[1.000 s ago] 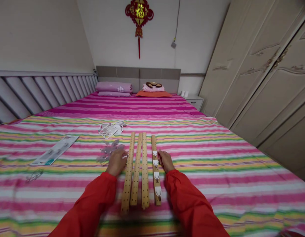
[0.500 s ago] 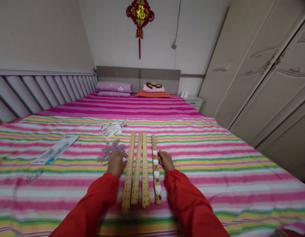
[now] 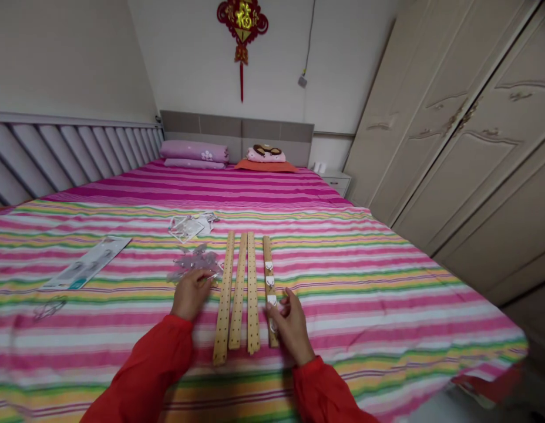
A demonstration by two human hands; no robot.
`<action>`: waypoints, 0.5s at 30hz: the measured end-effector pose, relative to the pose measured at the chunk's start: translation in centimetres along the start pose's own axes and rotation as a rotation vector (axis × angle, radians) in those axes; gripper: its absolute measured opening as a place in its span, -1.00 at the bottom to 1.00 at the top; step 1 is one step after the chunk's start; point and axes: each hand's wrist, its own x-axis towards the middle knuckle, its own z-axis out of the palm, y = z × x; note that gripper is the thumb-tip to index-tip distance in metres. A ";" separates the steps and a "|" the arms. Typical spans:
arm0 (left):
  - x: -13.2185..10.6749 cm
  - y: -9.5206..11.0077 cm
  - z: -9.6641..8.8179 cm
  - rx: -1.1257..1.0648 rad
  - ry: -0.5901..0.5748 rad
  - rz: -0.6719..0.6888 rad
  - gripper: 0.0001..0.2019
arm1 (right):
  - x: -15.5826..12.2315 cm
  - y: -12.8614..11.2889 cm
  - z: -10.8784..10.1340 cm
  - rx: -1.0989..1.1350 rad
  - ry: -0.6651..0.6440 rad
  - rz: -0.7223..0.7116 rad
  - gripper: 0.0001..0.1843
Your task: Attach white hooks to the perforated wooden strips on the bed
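Note:
My left hand [image 3: 191,295] is at the near right edge of a pile of small grey-lilac pieces in clear wrap [image 3: 195,262]. Its fingertips are pinched together on a small white piece [image 3: 215,276], probably a hook, mostly covered by the fingers. Three pale wooden strips with rows of holes [image 3: 224,305] lie lengthwise to the right of it. Beyond them a narrower wooden strip [image 3: 267,245] carries several white hooks [image 3: 269,281] in a row. Over its near half, my right hand [image 3: 294,326] has thumb and fingers apart, the thumb at the lower hooks and partly hiding them.
Everything lies on a striped bed sheet [image 3: 364,282]. Behind the pile are opened packets [image 3: 188,228]. On the left lie a flat blister pack [image 3: 90,262] and a thin wire loop [image 3: 50,306]. A wardrobe [image 3: 475,194] stands along the right, and a bed rail [image 3: 78,150] runs on the left.
My right hand has come nearer to me, from beside the upper hooks to over the lower ones, its fingers spreading. My left hand has drawn slightly left. The whole view has shifted a little.

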 end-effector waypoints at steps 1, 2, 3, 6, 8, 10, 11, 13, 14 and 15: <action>-0.3 0.2 0.0 -0.085 0.012 -0.037 -0.81 | -0.8 0.0 0.0 -0.066 -0.001 -0.022 -0.26; -0.6 0.4 0.0 -0.176 0.022 -0.083 -0.78 | -1.5 -0.1 0.1 -0.127 0.000 -0.049 -0.21; -0.9 0.8 0.0 -0.272 0.026 -0.137 -0.75 | -2.0 -0.2 0.2 -0.179 0.005 -0.079 -0.18; -2.0 2.1 -0.1 -0.585 0.005 -0.348 -0.67 | -2.7 -0.5 0.7 -0.281 0.020 -0.166 -0.15; -2.8 3.0 -0.2 -0.758 0.004 -0.501 -0.67 | -2.9 -0.6 0.9 -0.315 0.027 -0.190 -0.15; -3.5 3.9 -0.2 -0.878 0.007 -0.616 -0.71 | -2.9 -0.7 1.0 -0.328 0.026 -0.198 -0.15; -3.8 4.3 -0.2 -0.914 -0.001 -0.651 -0.74 | -2.9 -0.7 1.1 -0.331 0.024 -0.200 -0.15; -4.5 4.9 -0.1 -0.949 -0.036 -0.680 -0.79 | -3.0 -0.6 1.0 -0.334 0.022 -0.200 -0.13; -4.7 5.2 -0.1 -0.952 -0.054 -0.684 -0.80 | -3.1 -0.6 0.9 -0.334 0.022 -0.200 -0.12; -5.0 5.4 0.0 -0.952 -0.069 -0.685 -0.81 | -3.3 -0.5 0.9 -0.334 0.022 -0.200 -0.11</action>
